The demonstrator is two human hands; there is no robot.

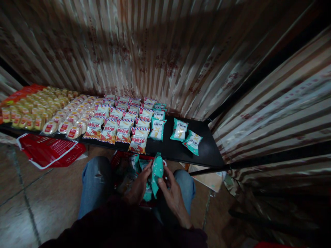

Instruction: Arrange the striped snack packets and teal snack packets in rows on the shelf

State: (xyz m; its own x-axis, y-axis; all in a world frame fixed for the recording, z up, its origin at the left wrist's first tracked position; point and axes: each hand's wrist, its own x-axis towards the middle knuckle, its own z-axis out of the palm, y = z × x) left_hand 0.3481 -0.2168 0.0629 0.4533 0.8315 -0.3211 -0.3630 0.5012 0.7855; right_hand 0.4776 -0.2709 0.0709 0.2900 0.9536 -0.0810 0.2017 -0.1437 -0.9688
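Both my hands are low in front of me, over my lap. My left hand (139, 186) and my right hand (172, 196) are closed together on one teal snack packet (157, 172), held upright between them. Under them a red basket (121, 162) with more teal packets (134, 162) rests between my knees. On the black shelf (207, 151) ahead lie rows of packets: teal ones (179, 130) at the right, red-and-white striped ones (123, 124) in the middle, yellow and round ones (51, 110) at the left.
A red basket or bag (49, 151) lies on the tiled floor under the shelf's left part. Striped brown curtains (160, 48) hang behind the shelf and along the right side. A pale box (207, 179) sits under the shelf's right end.
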